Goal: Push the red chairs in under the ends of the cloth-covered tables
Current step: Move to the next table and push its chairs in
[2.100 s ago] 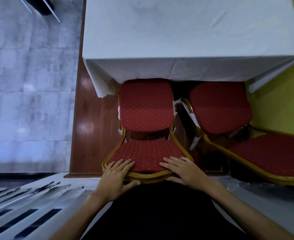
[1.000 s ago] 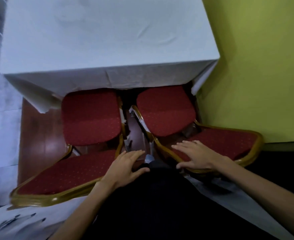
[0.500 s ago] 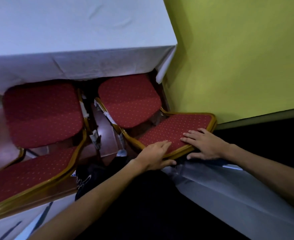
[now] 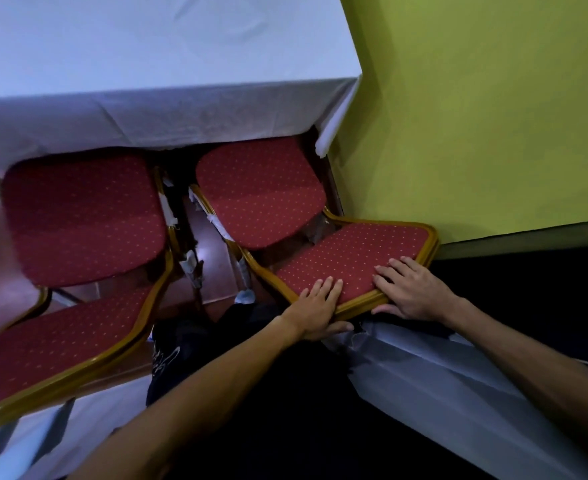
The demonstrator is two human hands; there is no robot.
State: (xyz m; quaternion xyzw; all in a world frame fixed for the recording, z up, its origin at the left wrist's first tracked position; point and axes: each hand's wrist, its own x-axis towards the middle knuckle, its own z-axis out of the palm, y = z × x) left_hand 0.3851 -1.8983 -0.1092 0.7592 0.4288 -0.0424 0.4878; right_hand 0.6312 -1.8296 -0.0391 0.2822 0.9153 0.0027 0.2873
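your left hand (image 4: 317, 306) and right hand (image 4: 412, 292) clasp the back of the right chair (image 4: 261, 199); push it toward 11 o'clock, under the table (image 4: 147, 46).

A room with a yellow-green wall (image 4: 476, 116) and a brown floor (image 4: 213, 268).
The wall is plain and fills the right side. A dark strip (image 4: 528, 240) runs along its bottom edge. Under it all is black. The floor looks like wood, smooth and a bit shiny.
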